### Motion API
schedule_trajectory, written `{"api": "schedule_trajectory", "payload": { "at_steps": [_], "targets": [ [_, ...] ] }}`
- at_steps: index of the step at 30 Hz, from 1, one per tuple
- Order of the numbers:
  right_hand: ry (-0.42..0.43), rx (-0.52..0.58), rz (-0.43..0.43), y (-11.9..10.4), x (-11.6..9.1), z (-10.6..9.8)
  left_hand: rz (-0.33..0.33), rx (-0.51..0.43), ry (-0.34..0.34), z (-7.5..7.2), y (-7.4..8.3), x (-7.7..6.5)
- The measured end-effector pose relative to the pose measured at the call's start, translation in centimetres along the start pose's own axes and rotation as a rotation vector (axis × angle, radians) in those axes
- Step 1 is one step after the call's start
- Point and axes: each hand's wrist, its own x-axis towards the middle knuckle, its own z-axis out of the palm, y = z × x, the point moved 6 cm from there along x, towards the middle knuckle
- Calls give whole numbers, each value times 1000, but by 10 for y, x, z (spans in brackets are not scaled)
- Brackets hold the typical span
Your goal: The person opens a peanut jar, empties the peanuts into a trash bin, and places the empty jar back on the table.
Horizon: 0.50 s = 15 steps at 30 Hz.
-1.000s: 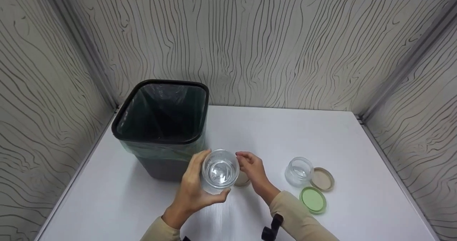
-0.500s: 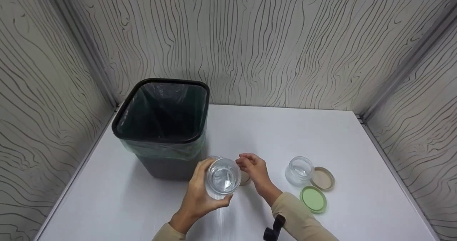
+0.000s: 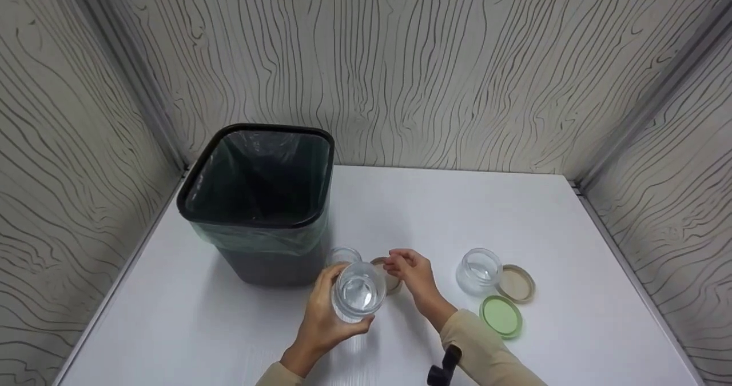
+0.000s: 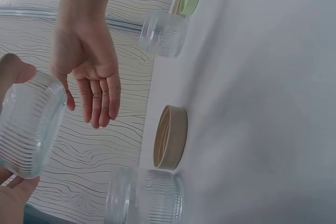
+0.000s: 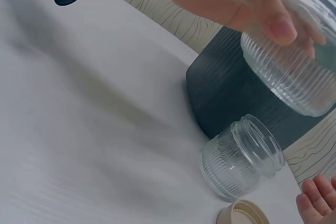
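My left hand (image 3: pixel 320 320) grips a clear ribbed glass jar (image 3: pixel 360 294) around its side, thumb in front and fingers behind. The jar's open mouth faces the head camera, and its inside looks bare. To the right of it is my right hand (image 3: pixel 417 277), apart from the jar; in the left wrist view its fingers (image 4: pixel 100 95) are stretched out and hold nothing. On the table behind the held jar stands a second glass jar (image 5: pixel 236 156), partly hidden in the head view. A beige lid (image 4: pixel 172 137) lies beside that jar, below the right fingertips.
A dark bin (image 3: pixel 269 266) with a green liner stands at the left. Farther right on the white table (image 3: pixel 446 203) are a third glass jar (image 3: pixel 477 274), a beige lid (image 3: pixel 517 283) and a green lid (image 3: pixel 501 317). Patterned walls enclose the back and sides.
My left hand has brought the held jar slightly right and toward me, uncovering the jar behind it. My right hand has shifted a little right, away from the held jar.
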Motion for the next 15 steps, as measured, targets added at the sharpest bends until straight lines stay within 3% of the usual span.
{"api": "schedule_trajectory", "payload": {
  "at_steps": [15],
  "targets": [
    [24,21,29,16,4,-9,-44,30,7,20,-20,-17]
  ]
}}
